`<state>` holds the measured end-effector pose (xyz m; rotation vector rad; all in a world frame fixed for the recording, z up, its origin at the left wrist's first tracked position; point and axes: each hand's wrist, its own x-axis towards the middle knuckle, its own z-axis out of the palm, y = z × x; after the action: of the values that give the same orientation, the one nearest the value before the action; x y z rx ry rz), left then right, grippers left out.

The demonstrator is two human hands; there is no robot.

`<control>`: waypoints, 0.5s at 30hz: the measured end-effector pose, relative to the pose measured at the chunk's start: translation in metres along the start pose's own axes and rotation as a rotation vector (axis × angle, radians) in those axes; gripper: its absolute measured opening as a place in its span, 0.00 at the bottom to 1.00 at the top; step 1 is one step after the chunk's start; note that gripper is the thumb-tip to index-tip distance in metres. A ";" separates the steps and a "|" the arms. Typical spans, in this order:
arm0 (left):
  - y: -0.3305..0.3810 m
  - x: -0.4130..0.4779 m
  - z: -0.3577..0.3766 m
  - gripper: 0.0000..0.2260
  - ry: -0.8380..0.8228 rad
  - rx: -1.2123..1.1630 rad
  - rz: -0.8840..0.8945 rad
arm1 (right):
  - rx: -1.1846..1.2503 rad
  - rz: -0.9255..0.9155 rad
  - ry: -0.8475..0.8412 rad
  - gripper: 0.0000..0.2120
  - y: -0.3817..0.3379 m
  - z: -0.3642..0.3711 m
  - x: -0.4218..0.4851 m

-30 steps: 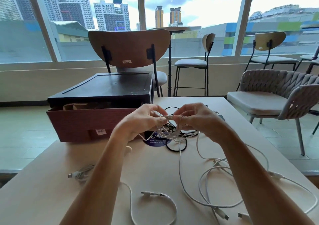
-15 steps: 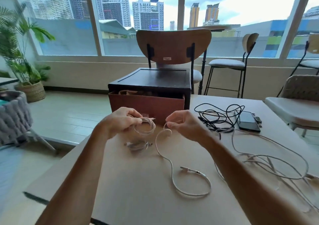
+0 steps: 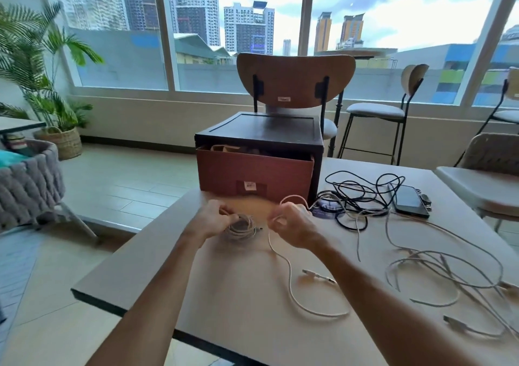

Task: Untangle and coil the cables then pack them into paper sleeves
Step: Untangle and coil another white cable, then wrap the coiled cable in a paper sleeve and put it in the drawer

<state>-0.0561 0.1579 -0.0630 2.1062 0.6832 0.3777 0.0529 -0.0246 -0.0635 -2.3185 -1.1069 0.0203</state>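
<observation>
My left hand (image 3: 214, 219): fingers clamped on white coil (image 3: 242, 227), low over bench (image 3: 157, 270). Right hand (image 3: 293, 226): fingers pinching loose white cable (image 3: 289, 278).

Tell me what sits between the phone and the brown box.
In the head view, a black cable tangle lies between phone and brown box, with white strands running through it.

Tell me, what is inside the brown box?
Some folded brown paper pokes up over the box front wall, near its left corner. The black top and the front wall cover the rest, so whatever lies deeper cannot be seen.
</observation>
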 end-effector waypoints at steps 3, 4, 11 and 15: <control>0.001 -0.001 0.000 0.06 -0.020 0.021 0.016 | 0.071 -0.013 0.052 0.07 0.000 -0.003 0.003; 0.002 -0.001 -0.001 0.07 -0.018 0.037 0.028 | 0.086 -0.030 0.076 0.08 0.000 -0.004 0.004; 0.023 -0.003 -0.010 0.09 0.263 0.198 0.374 | 0.190 -0.067 0.422 0.07 -0.003 -0.024 0.013; 0.050 0.010 -0.010 0.11 0.319 0.255 0.582 | 0.204 -0.015 0.568 0.09 0.005 -0.052 0.029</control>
<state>-0.0366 0.1464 -0.0163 2.4991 0.2851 1.0071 0.0882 -0.0309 -0.0155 -1.9523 -0.7869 -0.4782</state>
